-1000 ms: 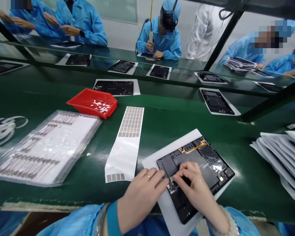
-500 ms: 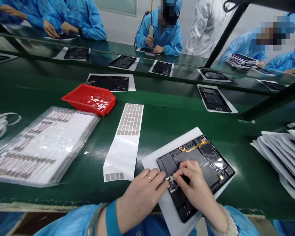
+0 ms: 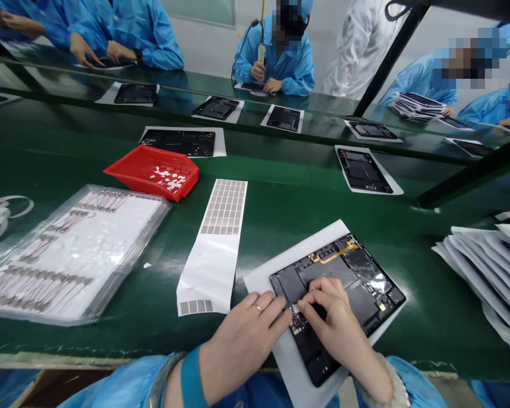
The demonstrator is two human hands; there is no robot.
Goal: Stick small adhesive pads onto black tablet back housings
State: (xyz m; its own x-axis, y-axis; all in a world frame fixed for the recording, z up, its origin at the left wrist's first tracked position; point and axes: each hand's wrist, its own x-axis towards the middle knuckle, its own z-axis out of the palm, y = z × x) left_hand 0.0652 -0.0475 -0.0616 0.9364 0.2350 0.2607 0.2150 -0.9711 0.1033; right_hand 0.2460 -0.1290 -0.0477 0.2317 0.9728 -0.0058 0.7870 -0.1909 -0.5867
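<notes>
An opened tablet (image 3: 335, 272), black inside with an orange flat cable, lies slanted on a white sheet (image 3: 259, 275) before me. My right hand (image 3: 338, 320) is over its middle, thumb and forefinger pinched at a small pale piece (image 3: 296, 309) by the left edge. Whether that piece is loose or part of the circuit board, I cannot make out. My left hand (image 3: 246, 334), with a ring and a blue wristband, reaches in from the left. Its fingers are pressed together at the tablet's left edge, almost touching the right fingertips; what they grip is hidden.
Left of my hands lie a sticker sheet (image 3: 215, 249), a red bin (image 3: 140, 170) with white bits, and a clear tray (image 3: 153, 226) of wired parts. Sleeved tablets (image 3: 480, 283) are stacked right. More tablets (image 3: 363, 170) lie beyond; several co-workers (image 3: 276, 62) sit opposite.
Both hands have hardly moved at the tablet's left edge. The nearer row of tablets beyond has slid slightly left, the farther row slightly right.
</notes>
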